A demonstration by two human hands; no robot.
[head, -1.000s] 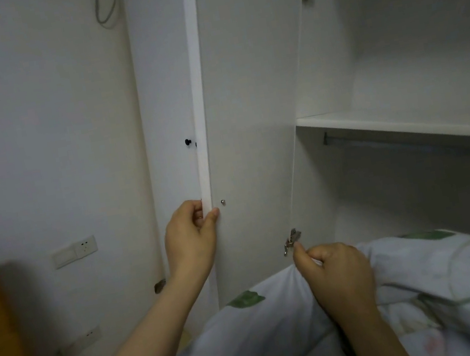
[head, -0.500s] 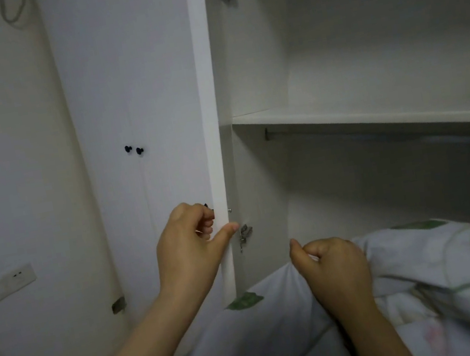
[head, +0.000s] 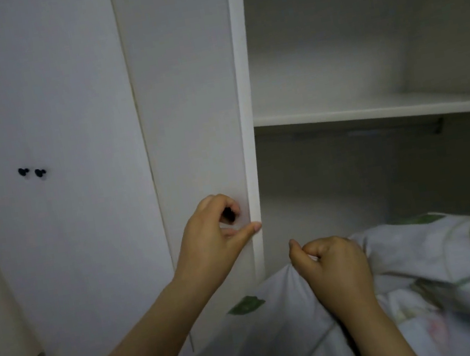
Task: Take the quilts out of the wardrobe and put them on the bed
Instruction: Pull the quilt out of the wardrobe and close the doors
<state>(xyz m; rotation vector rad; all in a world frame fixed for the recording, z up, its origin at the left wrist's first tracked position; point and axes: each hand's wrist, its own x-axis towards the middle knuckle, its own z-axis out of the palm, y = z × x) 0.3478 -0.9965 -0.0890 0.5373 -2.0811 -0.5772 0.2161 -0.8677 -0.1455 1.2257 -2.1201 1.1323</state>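
Holding the white flat-panel wardrobe door (head: pixel 188 92) open with the left hand (head: pixel 216 240): fingers curled round its small dark knob (head: pixel 229 214), thumb on the edge, likely to keep the opening free. Right hand (head: pixel 333 273) is fisted on a fold of the soft pale quilt with green leaf print (head: pixel 429 269). Quilt sits below the white shelf (head: pixel 372 111), bulging outward; bed not in view

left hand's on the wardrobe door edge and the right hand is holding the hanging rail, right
Not quite: the head view shows the right hand gripping the floral quilt; the hanging rail is untouched. The left hand is on the wardrobe door edge.
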